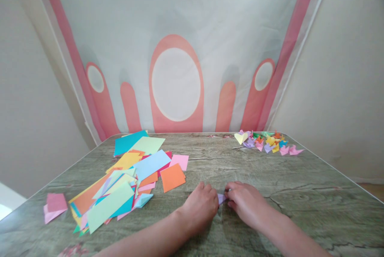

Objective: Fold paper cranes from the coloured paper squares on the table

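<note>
Left hand [201, 205] and right hand [245, 201], both curled narrow, are holding a small lilac paper piece [221, 199] between them.

One left grip [200, 205]; one right grip [245, 201]; one purple paper [221, 198]

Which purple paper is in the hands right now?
The purple piece between the left hand and right hand; the folded purple figures at far right lie unheld.

Tbl [207, 157]: wood-grain top, grey-brn. L side: overlapping pile of asst. col. paper [111, 207], mixed sizes. Far L: two pink pcs [55, 205], sep. from pile. Far R cnr.: cluster of sm. multicol. folded paper figs [271, 141].
</note>
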Motion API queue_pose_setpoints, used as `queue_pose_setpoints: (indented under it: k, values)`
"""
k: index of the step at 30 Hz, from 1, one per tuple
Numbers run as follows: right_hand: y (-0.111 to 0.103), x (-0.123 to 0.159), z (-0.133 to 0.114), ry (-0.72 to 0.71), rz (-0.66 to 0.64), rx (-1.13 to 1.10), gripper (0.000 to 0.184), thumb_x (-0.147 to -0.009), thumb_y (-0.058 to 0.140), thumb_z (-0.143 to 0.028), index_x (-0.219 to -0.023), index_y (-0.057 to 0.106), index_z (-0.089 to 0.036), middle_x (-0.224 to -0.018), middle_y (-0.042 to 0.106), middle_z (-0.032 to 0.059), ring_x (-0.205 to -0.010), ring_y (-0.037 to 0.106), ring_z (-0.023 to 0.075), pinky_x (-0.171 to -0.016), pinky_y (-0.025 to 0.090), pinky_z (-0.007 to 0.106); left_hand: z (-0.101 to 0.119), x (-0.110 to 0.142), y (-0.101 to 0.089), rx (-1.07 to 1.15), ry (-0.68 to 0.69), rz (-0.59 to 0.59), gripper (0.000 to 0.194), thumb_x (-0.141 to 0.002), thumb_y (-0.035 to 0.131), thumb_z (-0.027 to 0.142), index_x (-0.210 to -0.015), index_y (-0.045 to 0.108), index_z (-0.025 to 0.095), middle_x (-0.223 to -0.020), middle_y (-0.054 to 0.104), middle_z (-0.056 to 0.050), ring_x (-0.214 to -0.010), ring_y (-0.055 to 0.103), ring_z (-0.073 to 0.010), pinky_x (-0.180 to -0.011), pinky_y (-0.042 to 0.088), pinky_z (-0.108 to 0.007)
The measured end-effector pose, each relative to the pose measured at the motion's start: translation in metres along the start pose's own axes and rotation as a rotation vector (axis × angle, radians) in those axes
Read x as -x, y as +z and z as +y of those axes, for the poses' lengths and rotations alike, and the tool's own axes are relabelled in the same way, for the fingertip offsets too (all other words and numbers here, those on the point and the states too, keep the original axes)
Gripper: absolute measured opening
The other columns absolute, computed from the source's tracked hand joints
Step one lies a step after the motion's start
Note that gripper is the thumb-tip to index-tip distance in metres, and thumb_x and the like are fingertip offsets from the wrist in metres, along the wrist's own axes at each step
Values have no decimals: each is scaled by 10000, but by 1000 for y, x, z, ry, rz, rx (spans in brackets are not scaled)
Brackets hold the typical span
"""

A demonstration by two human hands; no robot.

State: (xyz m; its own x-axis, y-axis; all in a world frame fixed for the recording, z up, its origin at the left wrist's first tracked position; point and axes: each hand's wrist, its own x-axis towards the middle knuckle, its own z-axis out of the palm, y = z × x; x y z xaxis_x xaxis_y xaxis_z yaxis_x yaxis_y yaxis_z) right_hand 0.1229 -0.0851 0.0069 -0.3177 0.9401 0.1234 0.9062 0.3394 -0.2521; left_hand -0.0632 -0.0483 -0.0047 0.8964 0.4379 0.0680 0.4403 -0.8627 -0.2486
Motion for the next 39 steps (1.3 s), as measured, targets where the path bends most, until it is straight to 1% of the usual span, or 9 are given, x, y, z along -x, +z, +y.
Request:
queue_pose_setpoints:
  k: [5,9,13,17,20,25,28,31,39]
  values:
    - [9,2,-3,41,57,-161,150,-796,583,-140,-788,704,-229,-875,684,50,-910,618,247,-835,434,350,-5,4,-6,272,-110,11,124,-900,466,164,-872,585,141,-860,625,-86,-850,588,-228,-780,432,-353]
    - [15,-5,-2,117,76,-365,262,-901,489,-306,-750,687,-224,-784,680,39,-820,631,226,-765,447,335,-17,-1,-3,951,-418,194,221,-930,433,284,-843,591,156,-849,641,-72,-843,613,-210,-802,461,-348]
    - [13,-18,4,193,14,-640,399,-925,421,-446,-740,665,-191,-627,663,12,-599,638,177,-562,450,268,-31,-4,-2,1346,-581,231,340,-964,370,364,-1192,474,135,-891,672,-90,-745,662,-161,-638,517,-269]
    - [7,-33,-1,210,-26,-883,441,-930,374,-510,-916,631,-152,-822,720,58,-645,687,168,-519,467,239,-39,-6,-4,2128,-659,234,404,-819,649,404,-1094,593,114,-990,677,-131,-858,674,-190,-702,536,-284]
    - [7,-44,-8,212,-28,-975,466,-901,412,-558,-960,613,-143,-846,722,71,-639,696,171,-499,461,232,-42,-14,0,2179,-688,282,360,-737,733,410,-883,677,86,-788,689,-80,-691,652,-138,-691,529,-264]
    - [18,-58,1,229,58,-969,520,-907,354,-591,-1023,619,-159,-803,723,63,-602,688,190,-491,468,261,-50,-27,17,2157,-826,388,310,-737,707,384,-831,675,90,-739,711,-78,-636,658,-140,-656,529,-253]
    - [27,-59,12,229,208,-865,443,-874,471,-542,-1097,617,-188,-852,726,63,-650,667,202,-655,506,335,-52,-27,26,2186,-868,378,282,-726,706,363,-838,672,107,-750,723,-79,-656,677,-156,-666,544,-275]
    - [35,-54,16,184,287,-782,371,-865,523,-476,-1113,637,-223,-1010,711,76,-857,658,231,-812,485,360,-49,-26,32,2224,-843,339,291,-684,748,336,-857,688,111,-754,729,-78,-650,683,-163,-657,553,-284]
    - [42,-45,19,56,296,-713,256,-874,548,-385,-1058,687,-275,-1090,674,48,-969,624,230,-787,497,317,-45,-22,37,2290,-784,279,296,-637,789,318,-803,687,96,-724,725,-99,-639,690,-186,-638,564,-301]
